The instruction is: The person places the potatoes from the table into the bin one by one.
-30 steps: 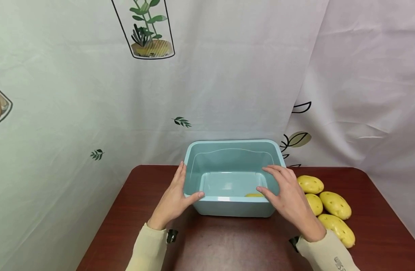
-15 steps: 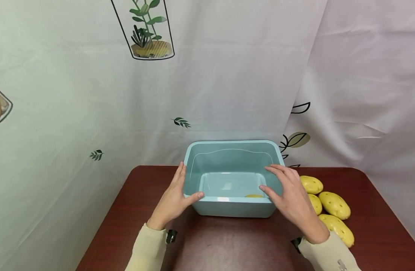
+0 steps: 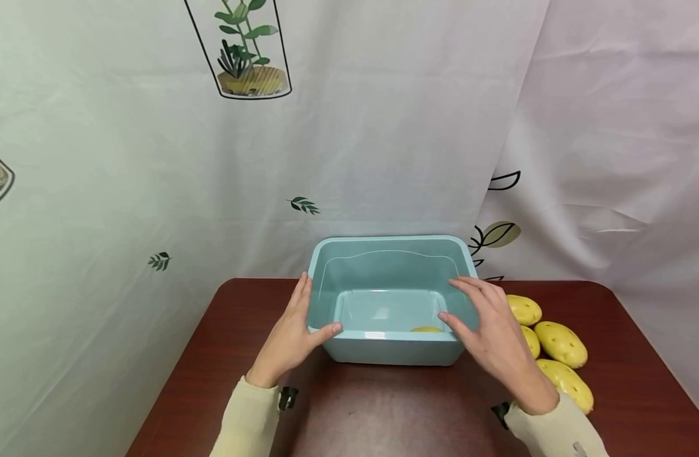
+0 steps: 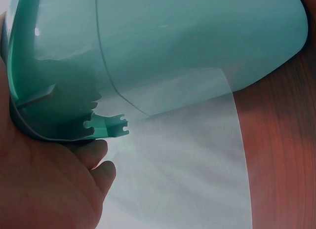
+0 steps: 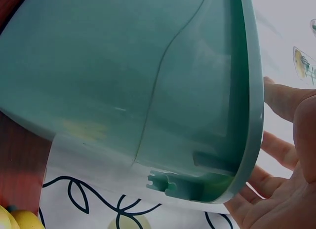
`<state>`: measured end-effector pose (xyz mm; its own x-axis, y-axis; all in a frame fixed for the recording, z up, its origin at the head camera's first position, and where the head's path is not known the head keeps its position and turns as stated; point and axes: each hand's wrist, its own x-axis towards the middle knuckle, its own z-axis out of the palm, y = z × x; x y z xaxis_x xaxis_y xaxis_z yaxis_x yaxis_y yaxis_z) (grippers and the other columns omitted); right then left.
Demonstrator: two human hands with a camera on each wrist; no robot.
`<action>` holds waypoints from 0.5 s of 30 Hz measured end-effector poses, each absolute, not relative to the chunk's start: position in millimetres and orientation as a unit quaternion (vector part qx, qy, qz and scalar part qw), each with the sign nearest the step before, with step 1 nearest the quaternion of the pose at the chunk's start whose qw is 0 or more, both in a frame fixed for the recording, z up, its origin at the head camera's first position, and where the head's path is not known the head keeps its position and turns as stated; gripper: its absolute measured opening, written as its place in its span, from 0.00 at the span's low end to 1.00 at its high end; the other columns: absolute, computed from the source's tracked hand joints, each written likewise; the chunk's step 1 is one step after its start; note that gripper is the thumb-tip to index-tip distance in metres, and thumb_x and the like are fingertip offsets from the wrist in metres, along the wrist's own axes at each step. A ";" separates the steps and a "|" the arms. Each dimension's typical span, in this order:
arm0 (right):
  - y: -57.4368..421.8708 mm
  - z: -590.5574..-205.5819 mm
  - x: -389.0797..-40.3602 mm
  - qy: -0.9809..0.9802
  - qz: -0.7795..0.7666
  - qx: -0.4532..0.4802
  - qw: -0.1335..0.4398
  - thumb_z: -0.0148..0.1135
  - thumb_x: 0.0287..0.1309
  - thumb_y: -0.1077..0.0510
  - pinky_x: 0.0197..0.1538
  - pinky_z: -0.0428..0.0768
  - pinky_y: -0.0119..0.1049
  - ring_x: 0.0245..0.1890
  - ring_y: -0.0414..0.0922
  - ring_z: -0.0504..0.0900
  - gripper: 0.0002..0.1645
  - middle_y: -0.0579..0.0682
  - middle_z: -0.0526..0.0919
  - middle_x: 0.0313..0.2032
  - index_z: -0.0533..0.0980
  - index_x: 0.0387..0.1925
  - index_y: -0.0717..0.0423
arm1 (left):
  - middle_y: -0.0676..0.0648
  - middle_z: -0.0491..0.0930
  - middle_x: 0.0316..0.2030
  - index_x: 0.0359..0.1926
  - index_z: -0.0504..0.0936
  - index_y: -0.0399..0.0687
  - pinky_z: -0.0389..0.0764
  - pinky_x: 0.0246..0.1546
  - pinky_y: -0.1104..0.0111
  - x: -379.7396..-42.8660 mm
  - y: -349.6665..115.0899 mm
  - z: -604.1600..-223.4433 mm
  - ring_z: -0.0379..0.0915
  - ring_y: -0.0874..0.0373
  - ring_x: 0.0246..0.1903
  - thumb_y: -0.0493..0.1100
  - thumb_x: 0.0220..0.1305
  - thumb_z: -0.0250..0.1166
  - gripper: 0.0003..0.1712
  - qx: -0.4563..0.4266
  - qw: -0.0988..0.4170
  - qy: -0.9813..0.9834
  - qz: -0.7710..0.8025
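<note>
A light blue plastic tub [image 3: 392, 352] stands on the table against the cloth backdrop. My left hand [image 3: 289, 339] lies at its left front corner, fingers straight along the outside and thumb over the front rim. Fingertips of that hand [image 4: 101, 174] show beneath the rim in the left wrist view. Over the right front corner is my right hand [image 3: 495, 336], fingers spread and slightly bent, holding nothing. The right wrist view has this hand [image 5: 284, 184] just beyond the tub's rim [image 5: 256, 91]; contact is unclear. A yellow object [image 3: 426, 329] inside the tub is mostly hidden behind the front rim.
Several yellow potatoes [image 3: 562, 344] lie on the dark red table [image 3: 384, 412] to the right of the tub, partly behind my right hand and forearm. A white patterned cloth [image 3: 384, 127] hangs close behind the table.
My right hand has shifted slightly to the right, covering a little more of the nearest potatoes. The left hand keeps its place at the tub's corner.
</note>
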<state>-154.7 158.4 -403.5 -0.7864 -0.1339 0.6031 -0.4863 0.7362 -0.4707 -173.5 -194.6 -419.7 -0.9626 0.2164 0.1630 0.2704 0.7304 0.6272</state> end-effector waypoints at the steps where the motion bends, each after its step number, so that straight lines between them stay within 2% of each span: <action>1: 158.7 -403.1 -154.6 -0.890 0.318 0.174 0.277 0.79 0.49 0.56 0.57 0.69 0.55 0.60 0.58 0.70 0.34 0.58 0.77 0.59 0.78 0.58 0.59 | 0.57 0.33 0.79 0.81 0.41 0.46 0.65 0.66 0.46 -173.4 -194.7 -419.7 0.47 0.50 0.76 0.69 0.59 0.68 0.64 -0.131 0.039 -0.929 -0.343; 7: 160.7 -402.2 -153.6 -0.890 0.318 0.171 0.279 0.79 0.49 0.57 0.57 0.69 0.55 0.60 0.58 0.70 0.34 0.58 0.77 0.59 0.78 0.59 0.59 | 0.57 0.33 0.80 0.81 0.41 0.46 0.67 0.65 0.46 -173.4 -195.4 -419.7 0.48 0.50 0.76 0.74 0.58 0.65 0.66 -0.130 0.041 -0.931 -0.338; 15: 163.3 -400.6 -151.4 -0.889 0.320 0.167 0.281 0.80 0.47 0.57 0.56 0.70 0.55 0.59 0.58 0.70 0.35 0.59 0.77 0.58 0.78 0.59 0.59 | 0.57 0.34 0.79 0.81 0.41 0.47 0.67 0.65 0.46 -173.5 -195.2 -419.3 0.49 0.49 0.76 0.72 0.58 0.66 0.65 -0.130 0.042 -0.930 -0.341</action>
